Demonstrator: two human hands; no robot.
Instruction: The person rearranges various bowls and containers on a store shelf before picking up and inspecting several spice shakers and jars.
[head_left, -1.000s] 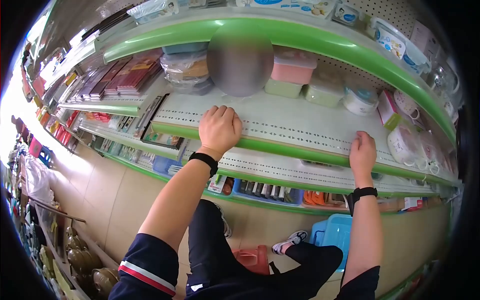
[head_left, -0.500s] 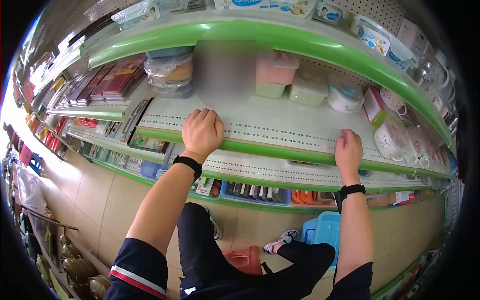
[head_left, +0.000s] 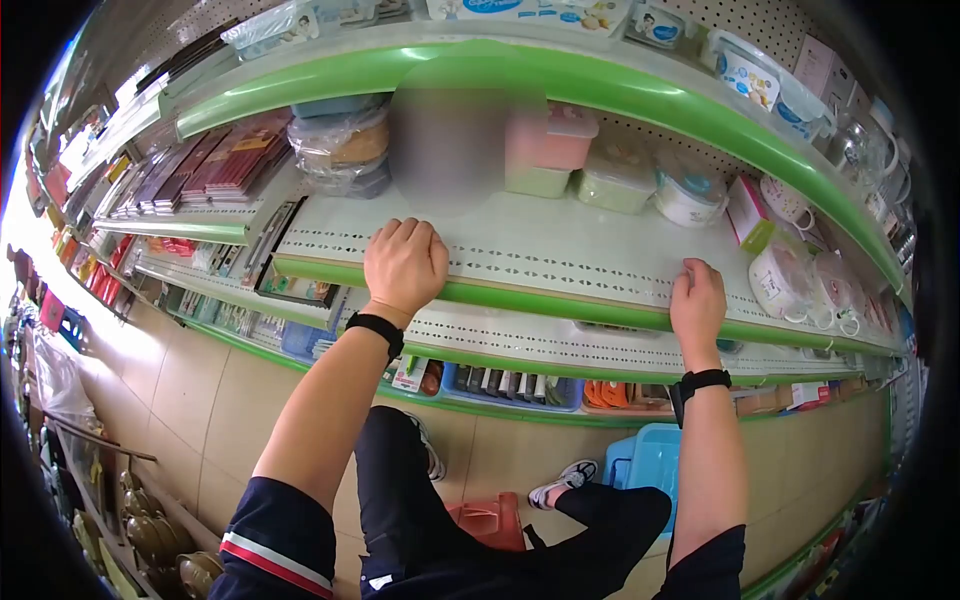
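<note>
My left hand (head_left: 405, 262) rests as a closed fist on the front part of a white perforated shelf (head_left: 560, 250) with a green edge. No object shows in it. Further right, my right hand (head_left: 697, 300) lies at the same shelf's front edge, its fingers curled and pressed together, with nothing visible in them. Behind my left hand are stacked round containers in plastic wrap (head_left: 345, 145). Pink and green boxes (head_left: 555, 140), a clear-lidded box (head_left: 615, 180) and a white tub with a blue lid (head_left: 692, 195) stand along the back. White lidded cups (head_left: 785, 280) are right of my right hand.
Dark red packets (head_left: 235, 160) lie on the left shelf. Below are a blue bin of dark items (head_left: 510, 385) and orange items (head_left: 605, 393). A blue plastic stool (head_left: 655, 455) and a red plastic object (head_left: 490, 520) are on the tiled floor near my legs.
</note>
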